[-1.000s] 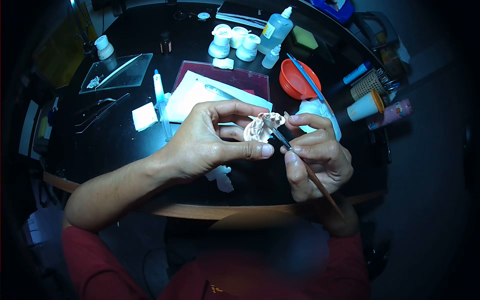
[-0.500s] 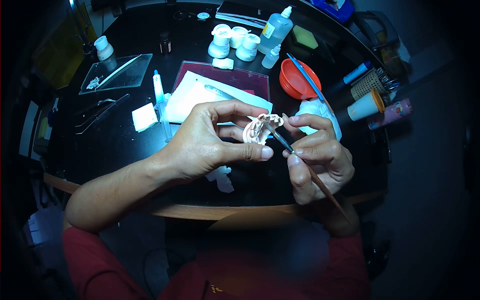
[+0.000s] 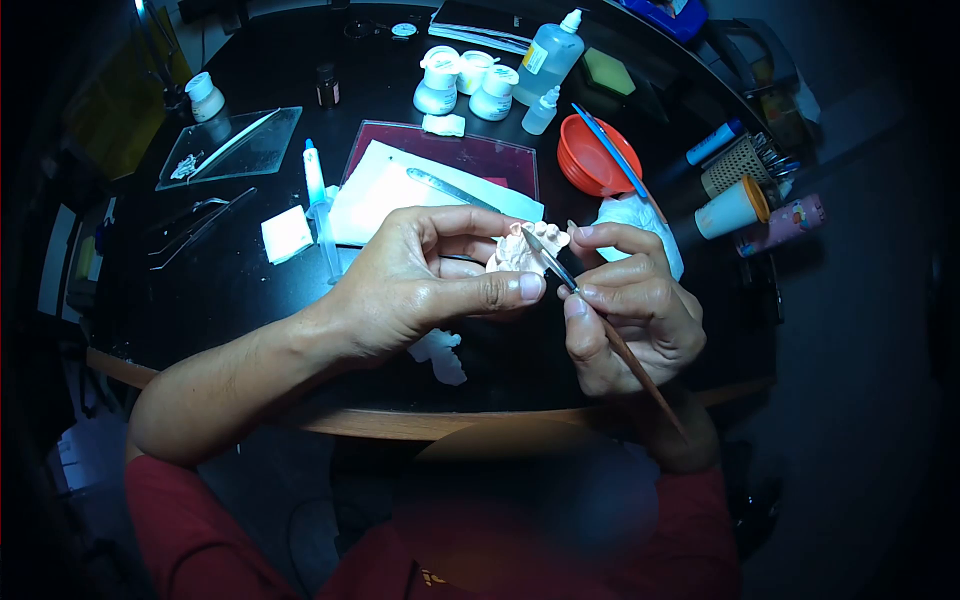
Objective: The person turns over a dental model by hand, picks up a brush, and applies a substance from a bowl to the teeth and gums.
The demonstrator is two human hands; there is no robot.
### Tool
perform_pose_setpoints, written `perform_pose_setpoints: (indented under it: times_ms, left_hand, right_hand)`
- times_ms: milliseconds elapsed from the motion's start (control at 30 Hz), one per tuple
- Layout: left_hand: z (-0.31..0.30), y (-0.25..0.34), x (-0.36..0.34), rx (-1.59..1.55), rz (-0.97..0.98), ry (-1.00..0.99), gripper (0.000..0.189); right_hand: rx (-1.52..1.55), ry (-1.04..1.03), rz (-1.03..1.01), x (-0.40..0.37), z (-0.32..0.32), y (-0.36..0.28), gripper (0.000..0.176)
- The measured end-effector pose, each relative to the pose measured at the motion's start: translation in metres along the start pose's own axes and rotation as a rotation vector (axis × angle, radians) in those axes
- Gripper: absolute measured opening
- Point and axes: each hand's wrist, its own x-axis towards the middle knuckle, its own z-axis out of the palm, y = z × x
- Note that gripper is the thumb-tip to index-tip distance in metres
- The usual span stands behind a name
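Observation:
Between the thumb and fingers of my left hand (image 3: pixel 410 275) is a pale dental model (image 3: pixel 508 255) with a row of teeth along its upper edge. My right hand (image 3: pixel 640 320) pinches a thin brush (image 3: pixel 632 365) with a brown wooden handle and a dark ferrule. Its pointed tip reaches the teeth near my left index fingertip; whether it touches cannot be made out. Both hands are raised over the front of the dark desk. Behind them lie white paper sheets (image 3: pixel 375 205) and a metal spatula (image 3: pixel 440 185).
White jars (image 3: pixel 437 82) and a clear bottle (image 3: pixel 550 62) stand at the back. An orange bowl (image 3: pixel 582 165) with a blue-handled brush across it sits right, by a crumpled tissue (image 3: pixel 640 230). A syringe (image 3: pixel 318 190), tweezers (image 3: pixel 205 228) and a glass slab (image 3: pixel 255 150) lie left.
My left hand has turned the dental model, so its teeth now face differently. The brush tip has shifted slightly left and up, and my right hand has moved a little with it.

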Motion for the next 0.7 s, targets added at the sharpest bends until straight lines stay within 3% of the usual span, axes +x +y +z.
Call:
perform_pose_setpoints:
  times_ms: [400, 700]
  left_hand:
    - [-0.0024, 0.0025, -0.0004, 0.028, -0.021, -0.026, 0.057]
    - [-0.0015, -0.0013, 0.0018, 0.104, 0.105, -0.017, 0.060]
  right_hand:
    - [0.006, -0.007, -0.003, 0.0009, -0.0005, -0.0003, 0.021]
    - [0.027, 0.015, 0.029, 0.0000, -0.0009, -0.0036, 0.022]
